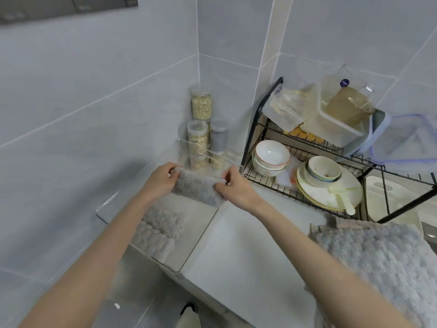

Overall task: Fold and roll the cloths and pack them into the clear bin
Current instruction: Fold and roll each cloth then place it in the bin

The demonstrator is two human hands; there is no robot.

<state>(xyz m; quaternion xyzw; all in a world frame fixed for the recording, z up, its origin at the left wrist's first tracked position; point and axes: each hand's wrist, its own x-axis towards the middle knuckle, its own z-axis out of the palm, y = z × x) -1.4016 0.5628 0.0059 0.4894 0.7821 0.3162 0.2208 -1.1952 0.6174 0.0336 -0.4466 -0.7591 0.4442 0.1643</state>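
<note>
So the person's got a folded gray cloth held up in both hands, right over the far end of the clear bin. The left hand has its grip curled round the cloth's left end and the right hand pinches the right end, fingers wrapped over the top edge. The bin sits on the left side of the table, against the tiled wall. There are already a few rolled cloths packed side by side at its near end. A loose pile of gray cloths lies on the near right of the table, well apart from the bin. In the far corner there are tall jars of oats. To the right of those is a black dish rack loaded with bowls, plates and plastic containers.
</note>
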